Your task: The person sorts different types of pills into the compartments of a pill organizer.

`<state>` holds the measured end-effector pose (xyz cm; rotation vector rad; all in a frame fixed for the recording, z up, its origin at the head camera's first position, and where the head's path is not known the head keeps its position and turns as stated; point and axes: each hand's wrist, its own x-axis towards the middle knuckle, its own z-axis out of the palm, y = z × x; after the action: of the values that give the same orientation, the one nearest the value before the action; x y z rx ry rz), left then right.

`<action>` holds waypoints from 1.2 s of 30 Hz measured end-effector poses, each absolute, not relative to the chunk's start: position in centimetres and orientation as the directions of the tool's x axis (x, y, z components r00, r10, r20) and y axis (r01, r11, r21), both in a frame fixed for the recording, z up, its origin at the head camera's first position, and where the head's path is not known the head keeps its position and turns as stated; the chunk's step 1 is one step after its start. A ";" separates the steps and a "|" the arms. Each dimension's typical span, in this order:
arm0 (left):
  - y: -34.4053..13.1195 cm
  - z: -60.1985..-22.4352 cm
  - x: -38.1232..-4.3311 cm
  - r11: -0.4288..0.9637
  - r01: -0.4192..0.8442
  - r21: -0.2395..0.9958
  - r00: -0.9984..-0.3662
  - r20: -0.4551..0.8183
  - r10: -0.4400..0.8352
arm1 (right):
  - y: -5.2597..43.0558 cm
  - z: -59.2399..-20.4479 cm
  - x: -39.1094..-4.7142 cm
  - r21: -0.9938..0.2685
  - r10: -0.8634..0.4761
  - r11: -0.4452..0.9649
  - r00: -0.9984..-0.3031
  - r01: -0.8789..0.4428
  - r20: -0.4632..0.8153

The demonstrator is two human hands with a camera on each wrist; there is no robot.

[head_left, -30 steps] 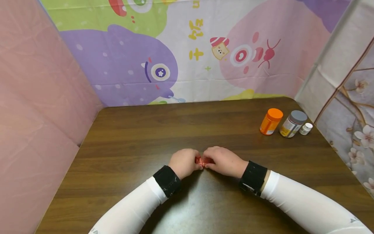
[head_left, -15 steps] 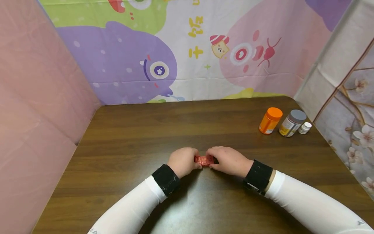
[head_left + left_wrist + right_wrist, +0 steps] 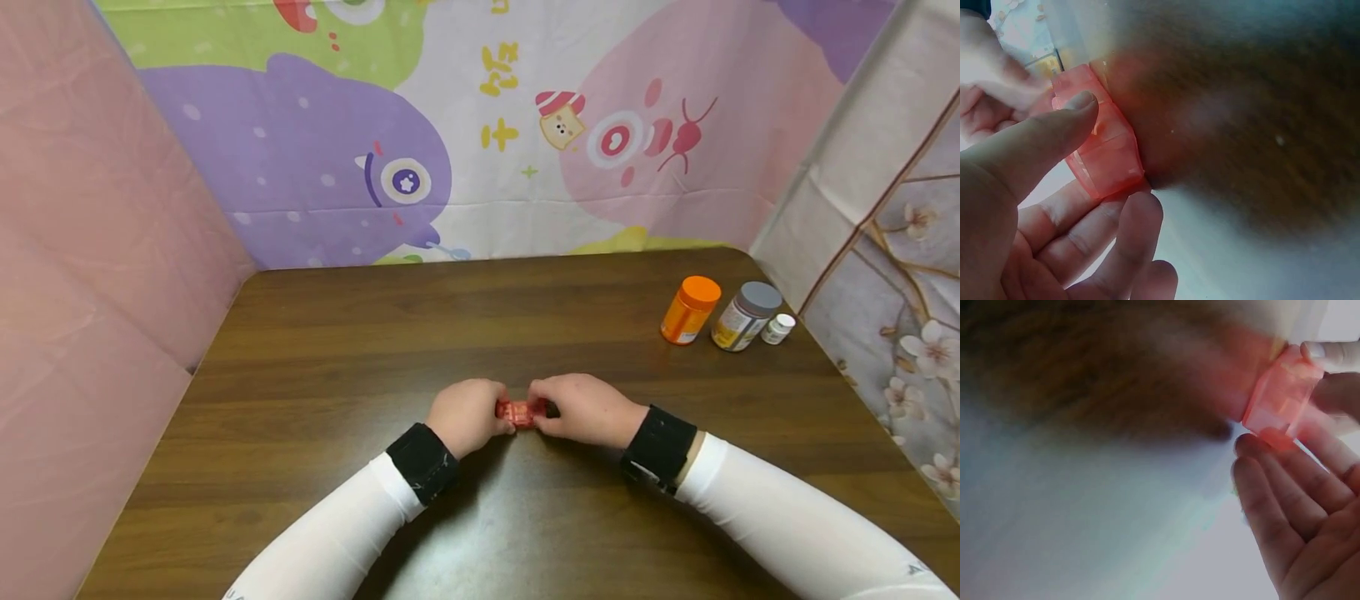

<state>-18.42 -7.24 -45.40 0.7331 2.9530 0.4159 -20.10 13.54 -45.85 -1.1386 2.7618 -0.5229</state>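
A small translucent red pill box (image 3: 518,413) with several compartments lies between the two hands, low over the table. My left hand (image 3: 467,414) grips its left end; in the left wrist view the thumb (image 3: 1075,119) lies across the box (image 3: 1110,156) with fingers beneath. My right hand (image 3: 587,409) pinches the right end between thumb and fingers. In the right wrist view the box (image 3: 1282,400) shows at the fingertips. Small orange-yellow shapes show faintly through the red plastic; what they are I cannot tell.
On the brown wooden table (image 3: 360,333), an orange bottle (image 3: 690,311), a grey-lidded jar (image 3: 746,317) and a small white bottle (image 3: 778,329) stand at the back right. A cartoon-printed cloth (image 3: 495,183) hangs behind the table, and a pink cloth (image 3: 97,333) at the left.
Over the first half second my right hand shifted right along the pill box, uncovering more of it. Since then both hands have stayed nearly in place, still holding the box.
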 end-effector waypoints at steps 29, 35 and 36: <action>-7.0 -46.0 -17.7 0.853 0.458 0.250 -0.878 -0.025 0.478 | 13.9 -45.5 -20.5 -0.487 -0.602 0.716 -0.795 -0.499 -0.070; -7.8 -46.1 -17.0 0.863 0.436 0.254 -0.894 0.012 0.448 | 14.8 -45.3 -20.2 -0.498 -0.591 0.710 -0.806 -0.498 -0.035; -8.2 -46.0 -16.7 0.869 0.424 0.256 -0.901 0.023 0.433 | 15.1 -45.1 -20.0 -0.499 -0.586 0.708 -0.810 -0.500 -0.021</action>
<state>-16.68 -8.15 -45.97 0.6887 3.0033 0.3991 -19.99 15.13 -45.12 -0.8780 2.7356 -0.7221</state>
